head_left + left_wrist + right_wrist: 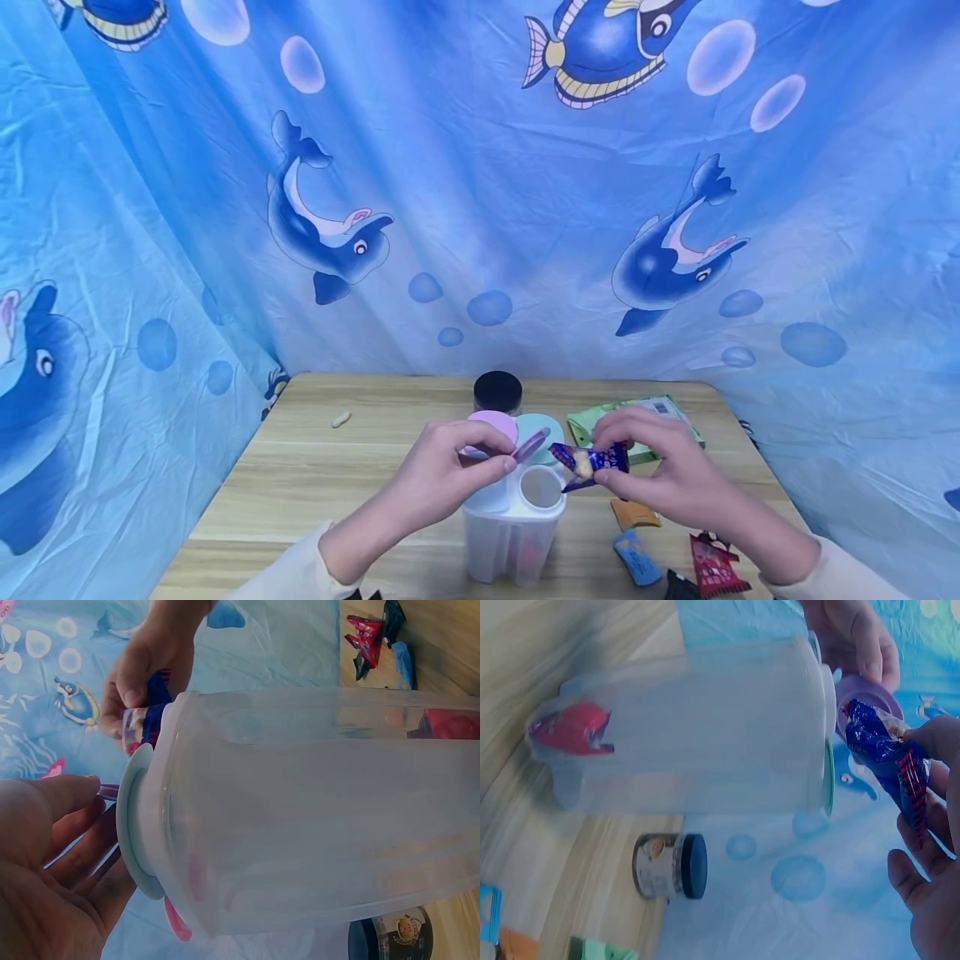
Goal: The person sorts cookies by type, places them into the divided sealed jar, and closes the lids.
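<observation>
A translucent plastic storage container (491, 537) stands upright on the table, its pink lid (495, 423) and green lid (540, 427) in place. One round mouth at its near right is uncovered. My left hand (450, 468) pinches a purple lid (532, 447) between thumb and finger, tilted up beside that mouth. My right hand (667, 465) pinches a small dark blue snack packet (881, 746) just right of the mouth. Something pale shows at the packet's clear end. Through the container wall, the right wrist view shows a red packet (576, 727) low inside.
Behind the container stands a jar with a black lid (498, 389). A green bag (671, 408) lies at the back right. Nearer are an orange packet (635, 513), a blue packet (637, 558) and a red packet (712, 567). A peanut (341, 419) lies at the left. A sea-print curtain (465, 183) surrounds the table.
</observation>
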A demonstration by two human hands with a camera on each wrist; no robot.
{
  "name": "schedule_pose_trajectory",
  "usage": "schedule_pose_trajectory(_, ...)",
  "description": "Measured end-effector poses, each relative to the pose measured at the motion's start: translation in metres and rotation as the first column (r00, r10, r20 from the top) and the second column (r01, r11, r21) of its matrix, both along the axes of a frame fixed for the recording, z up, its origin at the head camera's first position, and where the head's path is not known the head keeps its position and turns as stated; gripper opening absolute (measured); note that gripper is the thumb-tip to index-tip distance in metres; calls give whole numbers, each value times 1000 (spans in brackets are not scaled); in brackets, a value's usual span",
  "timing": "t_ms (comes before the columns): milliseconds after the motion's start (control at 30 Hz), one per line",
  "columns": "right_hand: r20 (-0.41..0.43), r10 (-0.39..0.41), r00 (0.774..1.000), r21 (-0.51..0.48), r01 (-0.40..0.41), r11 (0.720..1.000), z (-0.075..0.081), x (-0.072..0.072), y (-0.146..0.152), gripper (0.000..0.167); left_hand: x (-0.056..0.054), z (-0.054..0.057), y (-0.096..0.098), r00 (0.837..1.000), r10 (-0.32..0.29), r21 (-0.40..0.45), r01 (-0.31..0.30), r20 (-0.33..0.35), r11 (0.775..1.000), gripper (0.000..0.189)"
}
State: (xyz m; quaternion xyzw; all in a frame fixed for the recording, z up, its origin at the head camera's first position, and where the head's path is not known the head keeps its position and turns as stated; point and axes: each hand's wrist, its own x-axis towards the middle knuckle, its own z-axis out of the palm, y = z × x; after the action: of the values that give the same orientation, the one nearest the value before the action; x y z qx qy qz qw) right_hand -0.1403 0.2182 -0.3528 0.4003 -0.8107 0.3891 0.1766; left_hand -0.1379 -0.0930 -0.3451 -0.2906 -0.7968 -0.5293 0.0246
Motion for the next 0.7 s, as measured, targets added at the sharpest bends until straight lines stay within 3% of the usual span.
schedule_pose_trajectory(333, -128, 132, 983, -46, -139, 989, -5, -5, -19, 40, 0, -1, 1, 1000, -6, 0, 6, 18, 1000, 8)
schedule_pose_trajectory(700, -142, 162, 977, 170, -137, 976, 2, -1, -33, 33, -2, 0, 1, 1000, -8, -6, 8, -2, 1000, 7)
